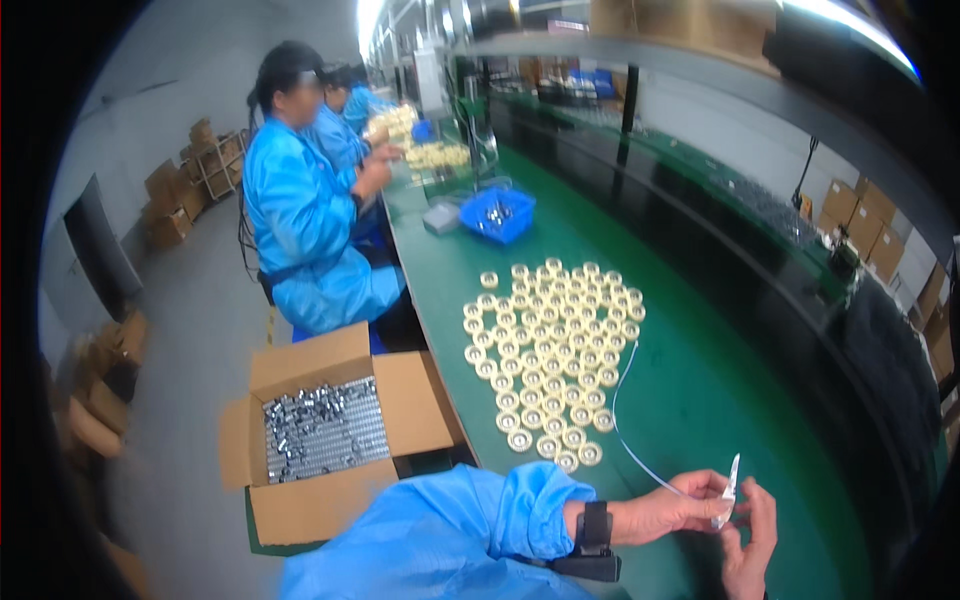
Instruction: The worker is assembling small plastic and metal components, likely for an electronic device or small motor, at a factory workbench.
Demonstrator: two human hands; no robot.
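My left hand (672, 512) and my right hand (752, 540) meet low on the right over the green bench (700, 390). Both pinch a small clear plastic piece (729, 488) between the fingertips. A thin pale strand (622, 410) runs from that piece up across the bench toward a big cluster of several cream round ring parts (550, 350). The left forearm wears a blue sleeve and a black wrist strap (592, 540).
An open cardboard box (320, 430) full of small shiny metal parts stands on the floor at my left. A blue tray (497, 213) sits farther up the bench. People in blue coats (300, 220) work along the bench's left side. More boxes line the left wall and right shelf.
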